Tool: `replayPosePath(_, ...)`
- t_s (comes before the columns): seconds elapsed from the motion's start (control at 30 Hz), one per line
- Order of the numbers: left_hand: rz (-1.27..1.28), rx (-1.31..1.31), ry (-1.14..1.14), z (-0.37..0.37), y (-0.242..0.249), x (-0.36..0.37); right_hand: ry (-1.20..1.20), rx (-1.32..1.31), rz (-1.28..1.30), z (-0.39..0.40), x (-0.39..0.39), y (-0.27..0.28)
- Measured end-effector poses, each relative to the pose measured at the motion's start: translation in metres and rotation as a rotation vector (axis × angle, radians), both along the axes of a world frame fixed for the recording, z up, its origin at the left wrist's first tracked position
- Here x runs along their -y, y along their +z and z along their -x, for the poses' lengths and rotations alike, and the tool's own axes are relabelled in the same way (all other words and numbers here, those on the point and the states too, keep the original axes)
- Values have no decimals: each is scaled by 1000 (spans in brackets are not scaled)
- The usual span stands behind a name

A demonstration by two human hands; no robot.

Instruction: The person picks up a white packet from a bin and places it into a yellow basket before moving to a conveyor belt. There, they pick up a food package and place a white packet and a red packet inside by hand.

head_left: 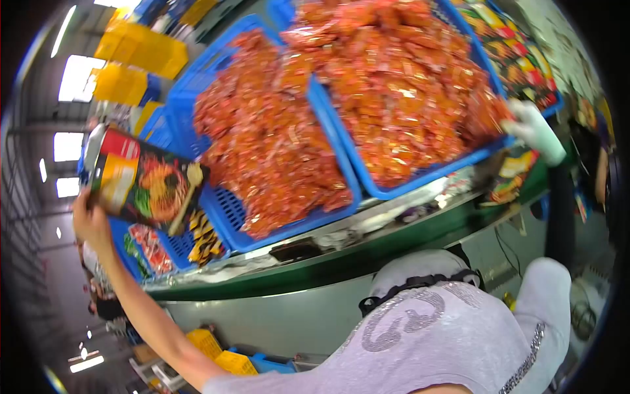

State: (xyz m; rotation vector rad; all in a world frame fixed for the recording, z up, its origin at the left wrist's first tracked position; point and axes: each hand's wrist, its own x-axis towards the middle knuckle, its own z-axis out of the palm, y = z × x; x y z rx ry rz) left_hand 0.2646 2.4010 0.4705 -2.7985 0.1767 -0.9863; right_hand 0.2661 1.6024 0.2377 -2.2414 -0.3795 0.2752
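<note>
At the left, my bare left hand is closed on the edge of a printed food pouch, black with red and yellow and a picture of a noodle dish. The pouch is tilted beside the left blue crate. My right hand, in a white glove and smeared by motion, is at the right rim of the other blue crate. Its fingers appear to grip a clear packet of red-orange sauce at the edge of the pile. Many similar packets fill the left blue crate.
Printed pouches lie in a blue crate at the upper right. Small striped sachets and red-and-white ones sit in a bin at the lower left. A green-edged conveyor runs along the front. Yellow crates stand behind.
</note>
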Motion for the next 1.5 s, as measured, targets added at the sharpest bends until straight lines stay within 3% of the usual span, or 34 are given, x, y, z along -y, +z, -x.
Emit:
replayPosePath(0.03, -25, 5, 150, -19, 4, -10, -56, -177, 48, 16, 11, -4)
replayPosePath(0.07, -40, 45, 178, -35, 1, -33, -84, -120, 26, 33, 35, -45)
replayPosePath(0.1, -54, 75, 198, -53, -2, -56, 166, 130, 465, 49, 19, -36)
replayPosePath(0.17, -43, 182, 193, -74, -20, -79, 21, -59, 537, 82, 16, -61)
replayPosePath(0.2, -48, 257, 228, -82, -39, -90, 24, 72, 667, 92, 7, -70)
replayPosePath(0.23, -51, 302, 138, -85, -59, -94, -48, -54, 793, 93, -7, -69)
replayPosePath(0.27, -32, 356, 80, -88, -86, -101, -67, -31, 783, 97, -5, -82)
replayPosePath(0.43, 263, -10, 202, -64, -253, -126, -137, 59, 827, 111, -23, -111)
replayPosePath(0.5, 426, -230, 336, -53, -295, -110, -203, 15, 790, 111, -29, -114)
replayPosePath(0.57, 479, -129, 272, -47, -313, -95, -76, 66, 850, 123, -62, -89)
replayPosePath(0.63, 321, 70, 177, -39, -306, -53, 87, 138, 652, 142, -106, -53)
replayPosePath(0.7, 594, 77, 18, -11, -278, 54, 107, 0, 561, 160, -148, -27)
replayPosePath(0.77, 827, -176, -228, 40, -254, 183, 95, -53, 430, 170, -176, -19)
replayPosePath(0.8, 760, -302, -508, 65, -268, 224, 73, 16, 328, 175, -184, -31)
replayPosePath(0.83, 702, -396, -811, 89, -280, 268, 93, -167, 235, 172, -190, -35)
replayPosePath(0.9, 722, -762, -1029, 131, -285, 341, 46, -183, 116, 171, -197, -33)
replayPosePath(0.93, 701, -786, -1016, 145, -292, 362, -13, -73, 13, 169, -192, -27)
replayPosePath(0.97, 678, -813, -995, 153, -297, 374, -67, 35, -94, 166, -188, -22)
replayPosePath(1.03, 660, -819, -918, 159, -300, 384, -298, -170, -195, 163, -177, 12)
replayPosePath(1.07, 632, -751, -883, 159, -305, 386, -336, -109, -225, 164, -167, 11)
replayPosePath(1.2, 496, -709, -888, 156, -313, 385, -455, -116, -200, 166, -156, 21)
replayPosePath(1.3, 313, -857, -943, 159, -320, 375, -356, 38, -141, 167, -159, 15)
replayPosePath(1.37, 441, -1127, -959, 166, -314, 369, -350, 3, -151, 165, -165, 10)
replayPosePath(1.43, 483, -1153, -958, 182, -299, 360, -278, 61, -135, 162, -168, 5)
replayPosePath(1.5, 651, -1407, -934, 193, -290, 347, -267, 48, -122, 160, -167, -2)
